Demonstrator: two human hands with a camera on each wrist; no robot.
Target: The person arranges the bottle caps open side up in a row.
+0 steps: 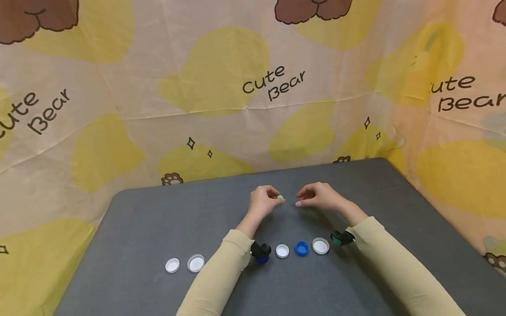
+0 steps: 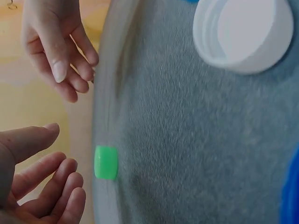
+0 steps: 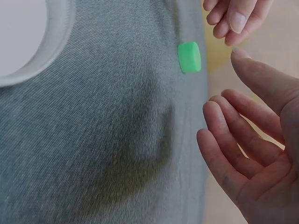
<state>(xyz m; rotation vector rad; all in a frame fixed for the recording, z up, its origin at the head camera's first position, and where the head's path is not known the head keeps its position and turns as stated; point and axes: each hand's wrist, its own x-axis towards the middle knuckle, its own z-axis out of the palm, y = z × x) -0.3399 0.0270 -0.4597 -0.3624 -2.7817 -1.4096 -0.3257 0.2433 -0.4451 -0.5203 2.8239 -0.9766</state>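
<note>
A small bright green piece with rounded corners (image 2: 106, 162) lies near the far side of the grey table. My left hand (image 1: 264, 201) is beside it, and in the head view the green piece overlaps the gap between thumb and fingertips. In the left wrist view, the left thumb and bent fingers stand apart with nothing between them. To the right, my right hand (image 1: 321, 195) faces the left one, its fingers loosely bent and empty. The right wrist view shows the right fingers (image 3: 229, 140) spread away from the thumb, beyond the table edge in that view.
On the table (image 1: 150, 229), a row of round caps lies nearer me: two white caps at left, a dark blue cap (image 1: 263, 260) partly hidden by the left wrist camera, a white cap (image 1: 282, 251), a blue cap (image 1: 302, 248) and a white cap (image 1: 321, 246). A printed cloth (image 1: 227, 79) hangs behind.
</note>
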